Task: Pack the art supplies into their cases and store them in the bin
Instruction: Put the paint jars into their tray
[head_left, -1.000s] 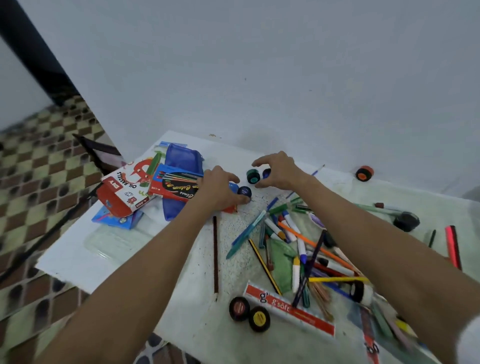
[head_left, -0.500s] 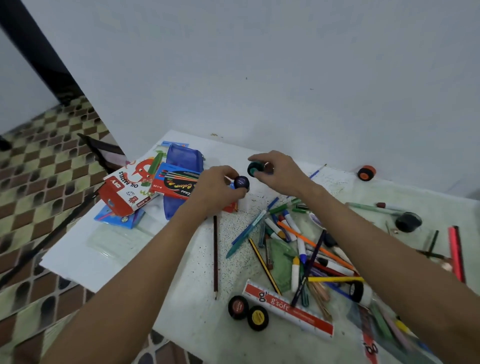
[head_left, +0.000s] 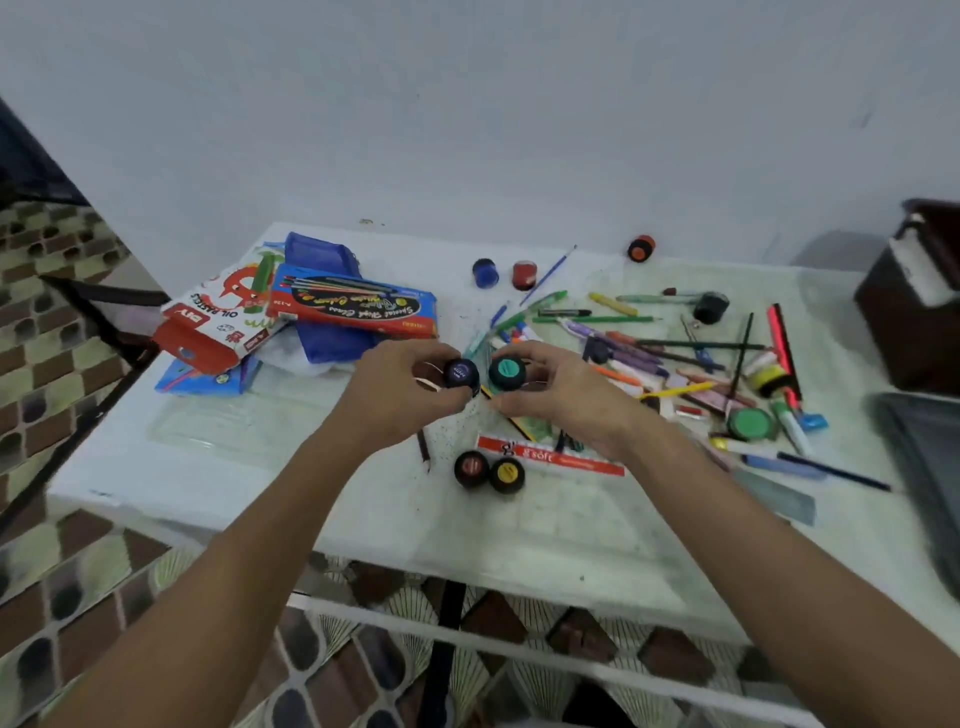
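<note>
My left hand grips a small purple-lidded paint pot above the table's middle. My right hand grips a teal-lidded paint pot right beside it. Below them stand a red-lidded pot and a yellow-lidded pot next to a red ruler. A blue pot and a red pot lie farther back. Several pens, pencils and markers are strewn on the right. At the left lie a blue pencil case, a coloured-pencil box and an oil pastel box.
An orange-lidded pot lies by the wall. A green round lid and a black pot sit among the pens. A dark box stands at the far right, with a dark tray edge below it. The white table's front edge drops to tiled floor.
Both hands lifted the purple and teal pots and drew them toward me, together over the table's middle. The view widened to the right, and a blue and a red pot now show at the back.
</note>
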